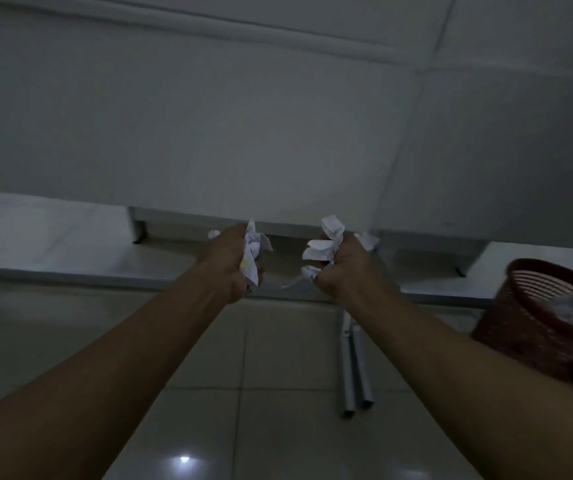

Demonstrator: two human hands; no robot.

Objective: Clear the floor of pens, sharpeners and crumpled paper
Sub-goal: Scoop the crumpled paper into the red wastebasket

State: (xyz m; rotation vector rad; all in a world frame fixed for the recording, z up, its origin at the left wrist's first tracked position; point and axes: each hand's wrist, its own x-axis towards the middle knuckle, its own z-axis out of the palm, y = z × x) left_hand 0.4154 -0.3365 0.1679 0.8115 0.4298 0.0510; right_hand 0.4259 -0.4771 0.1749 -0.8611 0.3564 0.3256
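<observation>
Both arms reach forward over the tiled floor in dim light. My left hand (231,263) is closed around a wad of white crumpled paper (253,252) that sticks out between thumb and fingers. My right hand (345,268) grips several white crumpled paper pieces (328,242) that poke out above and to the left of the fist. A red mesh wastebasket (534,306) stands at the right edge, tilted in view, with white paper inside it. No pens or sharpeners are visible.
A white cabinet front (243,150) fills the upper view, with a dark gap under it just beyond my hands. Two grey metal tubes (356,368) lie on the floor tiles below my right forearm. A raised pale ledge (53,244) runs along the left.
</observation>
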